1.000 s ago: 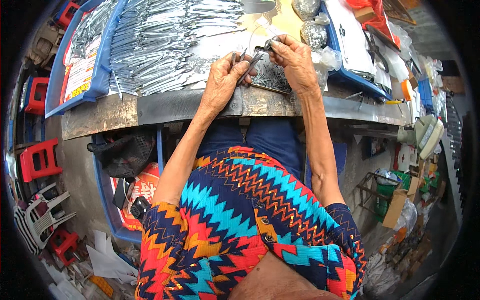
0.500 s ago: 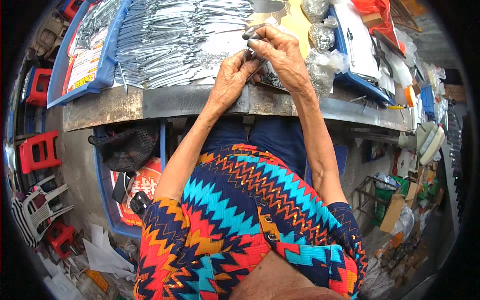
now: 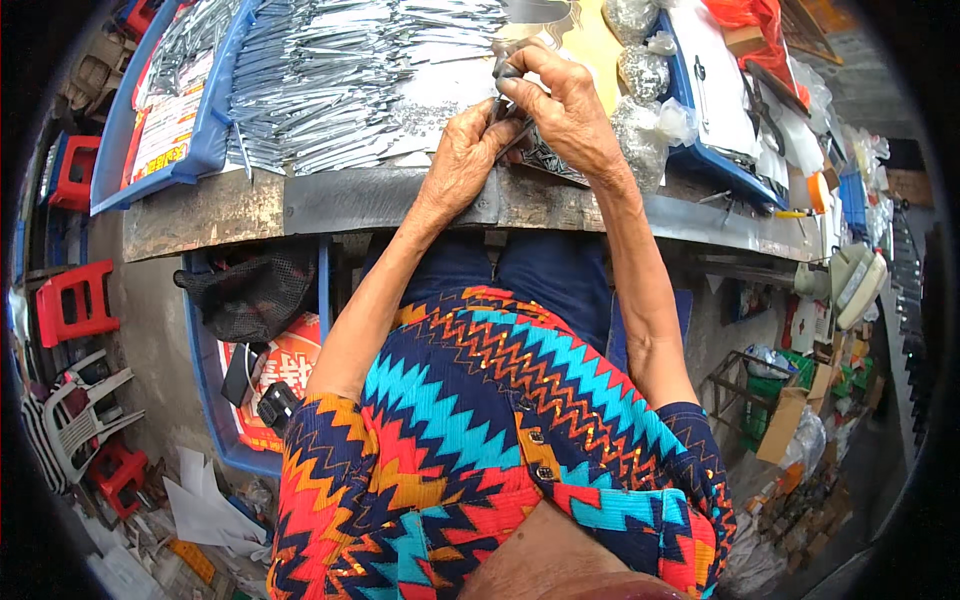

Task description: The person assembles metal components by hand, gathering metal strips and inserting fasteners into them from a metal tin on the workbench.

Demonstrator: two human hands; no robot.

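My left hand (image 3: 462, 158) is closed around a slim metal piece (image 3: 498, 108) above the table's front edge. Close by on the right, my right hand (image 3: 568, 108) pinches thumb and forefinger together just above that piece; dark covers sit on its fingertips. What the pinch holds is too small to make out. A wide heap of slim silvery metal pieces (image 3: 330, 80) spreads over the table left of my hands. Small metal parts (image 3: 545, 158) lie partly hidden under my right hand.
A blue tray (image 3: 212, 130) holding more metal pieces stands at the left. Clear plastic bags of small parts (image 3: 640, 75) line the right side, beside another blue tray (image 3: 715, 165). Below the worn table edge (image 3: 390, 198) is a blue crate (image 3: 205, 370) with a dark mesh bag (image 3: 255, 295).
My right hand's fingertips have come slightly down and closer to the left hand, over the metal piece. My left hand stays nearly in place.
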